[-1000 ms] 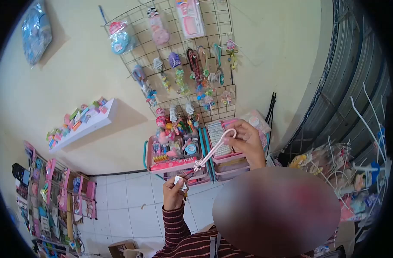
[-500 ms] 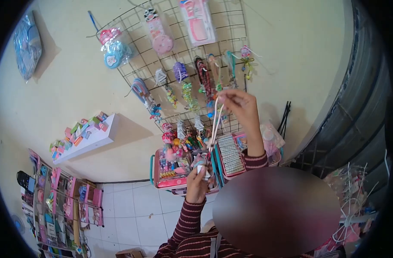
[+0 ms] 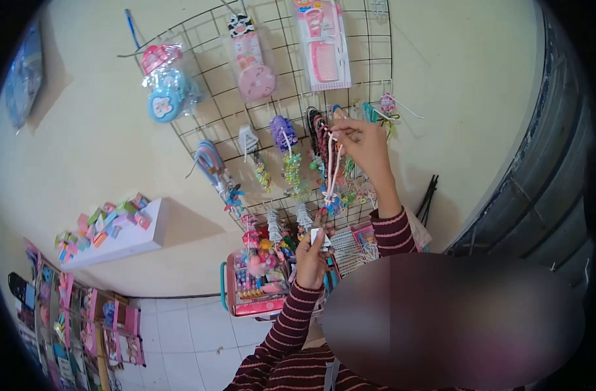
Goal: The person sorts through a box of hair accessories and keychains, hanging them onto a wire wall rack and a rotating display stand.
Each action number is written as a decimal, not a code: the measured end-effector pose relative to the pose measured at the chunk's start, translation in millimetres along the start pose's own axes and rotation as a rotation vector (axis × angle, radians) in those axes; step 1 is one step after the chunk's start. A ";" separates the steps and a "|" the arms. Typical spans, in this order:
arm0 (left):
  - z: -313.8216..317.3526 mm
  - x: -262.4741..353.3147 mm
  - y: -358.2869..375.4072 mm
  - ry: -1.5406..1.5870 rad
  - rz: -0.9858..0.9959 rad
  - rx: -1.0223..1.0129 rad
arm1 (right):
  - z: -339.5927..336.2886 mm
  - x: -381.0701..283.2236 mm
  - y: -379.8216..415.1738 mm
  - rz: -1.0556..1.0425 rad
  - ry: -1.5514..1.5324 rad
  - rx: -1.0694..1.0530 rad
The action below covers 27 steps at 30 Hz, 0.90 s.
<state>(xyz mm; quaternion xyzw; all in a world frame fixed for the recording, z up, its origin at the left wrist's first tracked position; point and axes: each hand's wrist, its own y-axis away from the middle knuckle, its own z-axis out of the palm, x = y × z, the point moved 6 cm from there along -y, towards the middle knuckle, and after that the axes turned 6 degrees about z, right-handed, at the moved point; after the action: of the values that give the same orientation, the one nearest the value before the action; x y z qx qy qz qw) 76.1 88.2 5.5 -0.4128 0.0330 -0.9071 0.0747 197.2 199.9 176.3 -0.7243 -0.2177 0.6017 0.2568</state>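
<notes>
My right hand (image 3: 366, 146) is raised in front of the wire rack, fingers pinched on the top of a pale pink cord loop (image 3: 333, 163). The loop hangs down, with small coloured pieces at its lower end. Below it, my left hand (image 3: 312, 260) is closed on a small white card (image 3: 319, 240), held upright between thumb and fingers. Behind my right hand, bundles of dark red cords (image 3: 319, 130) and a purple bundle (image 3: 283, 133) hang from the rack.
A wire rack (image 3: 208, 72) on the wall holds packaged combs and pouches. Beneath it stands a pink case (image 3: 262, 306) of small goods. A white shelf (image 3: 125, 242) with small boxes is at left, a dark shutter (image 3: 526, 176) at right.
The view has shifted, so the rack appears larger and lower. The cord's lower end now hangs above my left hand, farther from it. My left hand has risen towards the rack with the white card.
</notes>
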 end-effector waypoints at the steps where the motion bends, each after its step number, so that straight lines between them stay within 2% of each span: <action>1: -7.9 -3.9 -7.4 0.007 -0.019 -0.013 | 3.1 -5.1 -0.5 -0.052 0.074 0.000; 7: -50.0 -6.3 -37.2 0.157 -0.052 0.096 | 13.0 -13.5 -1.0 0.069 0.263 -0.078; 8: -56.9 -6.8 -39.0 0.163 -0.069 0.100 | 5.2 -21.6 6.1 -0.013 0.184 0.118; 9: -65.9 -2.4 -42.5 0.157 0.009 0.128 | -2.8 -30.9 17.0 -0.101 0.103 0.312; 10: -72.5 4.3 -45.9 0.153 0.090 0.156 | -3.7 -41.6 32.2 -0.142 0.100 0.354; 12: -72.4 19.1 -48.9 0.125 0.095 0.128 | 2.8 -35.0 66.2 -0.181 0.104 0.411; 15: -67.2 43.8 -50.1 0.106 0.095 0.043 | 45.4 -8.7 105.8 -0.066 0.031 0.217; 18: -66.7 65.6 -50.2 -0.257 0.333 -0.091 | 96.3 18.0 128.1 0.027 0.039 -0.104; 19: -69.0 68.6 -49.7 -0.257 0.331 -0.094 | 105.8 26.9 136.0 0.028 0.041 -0.101; 21: -62.1 78.6 -44.8 -0.532 0.443 -0.249 | 127.8 33.1 152.2 -0.073 0.092 -0.173; 25: -78.3 84.2 -41.9 -0.438 0.364 -0.197 | 147.3 43.4 175.8 0.079 -0.028 -0.186; 27: -105.4 94.5 -38.8 -0.423 0.438 -0.066 | 157.0 85.8 205.3 0.582 -0.215 -0.330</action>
<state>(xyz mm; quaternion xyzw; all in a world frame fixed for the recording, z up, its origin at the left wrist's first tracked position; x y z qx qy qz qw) -68.8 110.9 11.3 -0.5777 0.1344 -0.7619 0.2603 59.7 111.9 -41.7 -0.7204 -0.1224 0.6791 -0.0703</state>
